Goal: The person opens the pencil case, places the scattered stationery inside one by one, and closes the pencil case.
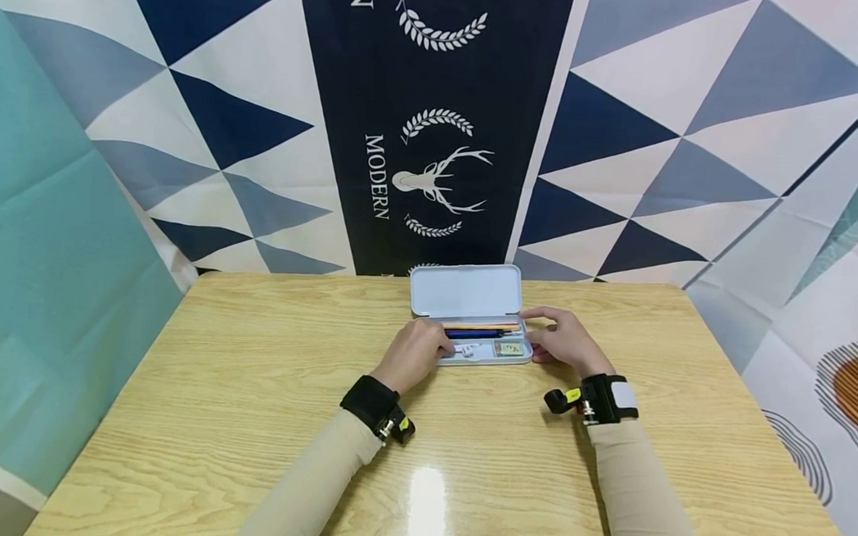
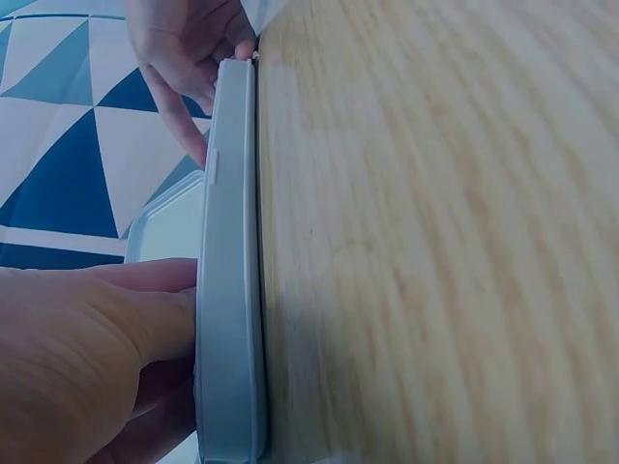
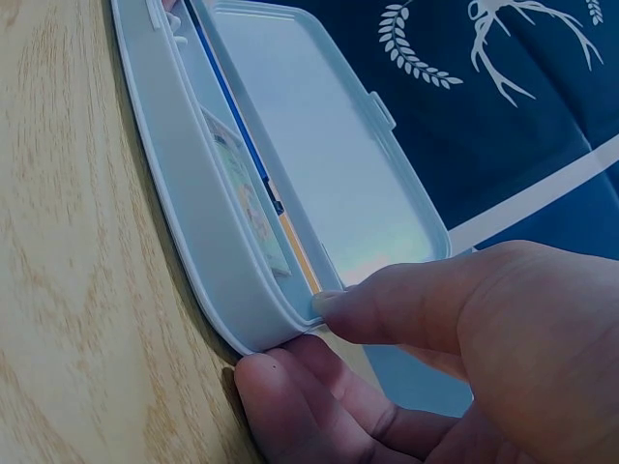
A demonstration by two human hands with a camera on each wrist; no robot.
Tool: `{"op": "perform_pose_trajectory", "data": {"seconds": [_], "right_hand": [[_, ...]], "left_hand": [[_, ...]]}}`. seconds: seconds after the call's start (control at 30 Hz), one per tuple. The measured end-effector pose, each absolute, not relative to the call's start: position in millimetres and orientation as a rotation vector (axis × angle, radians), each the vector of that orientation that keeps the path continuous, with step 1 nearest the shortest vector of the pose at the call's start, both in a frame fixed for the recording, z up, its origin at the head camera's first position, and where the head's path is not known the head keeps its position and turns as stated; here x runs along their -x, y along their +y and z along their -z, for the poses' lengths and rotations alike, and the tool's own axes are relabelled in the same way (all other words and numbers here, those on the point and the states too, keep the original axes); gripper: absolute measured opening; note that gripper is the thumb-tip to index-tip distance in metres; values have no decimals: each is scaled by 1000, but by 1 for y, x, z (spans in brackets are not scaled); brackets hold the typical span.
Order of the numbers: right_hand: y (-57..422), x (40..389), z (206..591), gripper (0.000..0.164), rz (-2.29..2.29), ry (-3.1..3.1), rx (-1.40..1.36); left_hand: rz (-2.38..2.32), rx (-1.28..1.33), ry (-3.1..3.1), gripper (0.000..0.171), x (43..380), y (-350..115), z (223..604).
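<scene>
A light blue pencil case (image 1: 464, 293) lies on the table with its lid raised at the back. Inside are pencils and a dark blue pen (image 1: 472, 334), a small yellowish rectangular item (image 1: 508, 349) and a small white item (image 1: 466, 351). My left hand (image 1: 411, 350) reaches into the case's left part, bent fingers beside the white item; the case wall hides the fingertips in the left wrist view. At the right end, my right hand (image 1: 566, 342) pinches the case, thumb (image 3: 372, 304) at the rim and other fingers against the outer wall.
The wooden table (image 1: 277, 455) extends in front of the case and to both sides. Patterned cloth (image 1: 438, 121) hangs directly behind the table's back edge, and a teal cloth (image 1: 47, 236) hangs at the left.
</scene>
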State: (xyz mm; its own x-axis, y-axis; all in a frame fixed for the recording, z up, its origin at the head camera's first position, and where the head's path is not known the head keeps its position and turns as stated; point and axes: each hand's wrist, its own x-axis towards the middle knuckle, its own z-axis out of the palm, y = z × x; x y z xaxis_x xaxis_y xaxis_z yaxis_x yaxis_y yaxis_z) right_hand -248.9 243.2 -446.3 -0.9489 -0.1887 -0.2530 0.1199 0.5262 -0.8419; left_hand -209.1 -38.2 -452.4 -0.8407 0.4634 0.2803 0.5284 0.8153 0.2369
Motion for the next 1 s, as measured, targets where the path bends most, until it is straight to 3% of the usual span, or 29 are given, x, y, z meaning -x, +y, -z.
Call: {"op": "perform_pose_trajectory", "data": {"seconds": [1.0], "right_hand": [[243,250,448,45,1401,2459,59]], "left_hand": [[587,809,-2723,13,211,-45,436]]}}
